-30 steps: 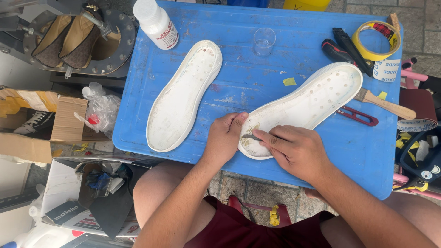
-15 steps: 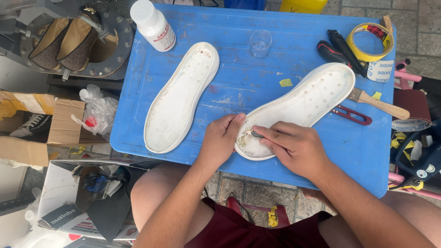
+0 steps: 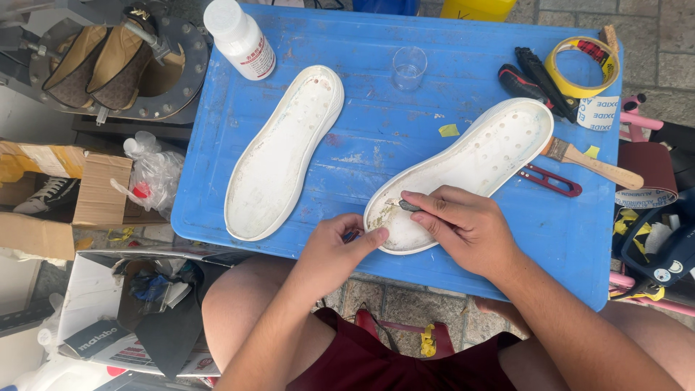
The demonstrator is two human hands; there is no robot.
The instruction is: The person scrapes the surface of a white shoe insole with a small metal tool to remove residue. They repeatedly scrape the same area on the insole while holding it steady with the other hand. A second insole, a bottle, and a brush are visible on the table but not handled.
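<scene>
Two white rubber shoe soles lie on a blue table (image 3: 376, 137). The right sole (image 3: 478, 159) runs diagonally, heel end towards me. My right hand (image 3: 463, 228) rests on that heel end and pinches a small dark piece (image 3: 409, 205) against the sole's inner surface. My left hand (image 3: 333, 250) steadies the heel's rim with the thumb on the edge. The left sole (image 3: 282, 156) lies untouched further left.
On the table stand a white bottle (image 3: 239, 36) and a clear small cup (image 3: 410, 67). At the right lie a brush (image 3: 594, 163), red snips (image 3: 550, 181), a yellow tape roll (image 3: 583, 66) and dark tools (image 3: 536, 80). Cardboard boxes (image 3: 87, 195) sit left of the table.
My hands have stayed at the right sole's heel, with the right fingers shifting slightly over it. The view has moved a little.
</scene>
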